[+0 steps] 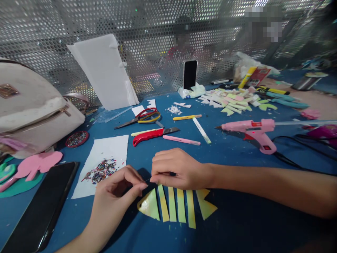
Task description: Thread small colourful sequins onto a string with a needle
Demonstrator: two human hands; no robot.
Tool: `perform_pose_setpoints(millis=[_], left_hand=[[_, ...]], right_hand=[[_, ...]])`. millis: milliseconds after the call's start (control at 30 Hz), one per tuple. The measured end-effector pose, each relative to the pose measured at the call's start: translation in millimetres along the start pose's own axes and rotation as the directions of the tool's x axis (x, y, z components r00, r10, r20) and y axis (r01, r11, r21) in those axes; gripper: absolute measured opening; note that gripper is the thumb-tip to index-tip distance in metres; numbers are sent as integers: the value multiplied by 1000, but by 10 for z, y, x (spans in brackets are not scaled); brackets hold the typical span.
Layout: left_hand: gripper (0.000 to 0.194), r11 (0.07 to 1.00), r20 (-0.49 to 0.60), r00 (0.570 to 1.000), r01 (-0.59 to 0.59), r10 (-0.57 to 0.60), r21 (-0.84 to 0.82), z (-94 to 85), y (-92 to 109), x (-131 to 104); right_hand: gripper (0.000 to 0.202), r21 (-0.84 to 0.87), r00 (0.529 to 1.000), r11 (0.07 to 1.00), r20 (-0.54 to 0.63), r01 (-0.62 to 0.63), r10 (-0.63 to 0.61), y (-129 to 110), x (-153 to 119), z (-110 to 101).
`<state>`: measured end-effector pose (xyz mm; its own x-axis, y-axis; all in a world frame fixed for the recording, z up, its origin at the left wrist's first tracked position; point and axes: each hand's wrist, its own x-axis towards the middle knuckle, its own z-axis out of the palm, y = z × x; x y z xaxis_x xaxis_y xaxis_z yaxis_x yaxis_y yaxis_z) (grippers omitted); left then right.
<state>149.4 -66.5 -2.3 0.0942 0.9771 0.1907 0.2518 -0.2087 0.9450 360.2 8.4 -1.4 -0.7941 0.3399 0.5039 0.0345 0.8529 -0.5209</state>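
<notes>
My left hand (117, 193) pinches a thin strand (148, 180), a thread or fine wire, between thumb and forefinger. Close by on the right, my right hand (180, 168) is closed on the same strand, its fingers curled over. Just below both hands lies a flat fish cut into pieces: a yellow-green head (150, 205) with a dark eye, several separate body strips (181, 207) spaced apart, and a notched tail piece (205, 205). My right hand hides the upper ends of some strips.
Bead-like bits (101, 170) are heaped on white paper (119, 147). Beyond my hands lie a red-handled knife (149, 136), scissors (139, 117) and pens (181, 140). A pink glue gun (252, 130) with cables sits right, a black phone (43, 207) left, and cut scraps (234, 100) farther back.
</notes>
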Motion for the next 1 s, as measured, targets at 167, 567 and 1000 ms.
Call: perform_pose_setpoints(millis=[167, 567, 1000], left_hand=[[7, 978, -24, 989, -138, 144, 156, -186, 57, 72], [10, 808, 527, 843, -383, 108, 448, -693, -196, 501], [12, 892, 591, 801, -193, -97, 409, -723, -217, 536]], right_hand=[[36, 147, 994, 987, -81, -60, 72, 26, -6, 3], [39, 439, 917, 834, -54, -334, 396, 133, -6, 6], [41, 590, 877, 715, -24, -376, 480, 185, 3, 11]])
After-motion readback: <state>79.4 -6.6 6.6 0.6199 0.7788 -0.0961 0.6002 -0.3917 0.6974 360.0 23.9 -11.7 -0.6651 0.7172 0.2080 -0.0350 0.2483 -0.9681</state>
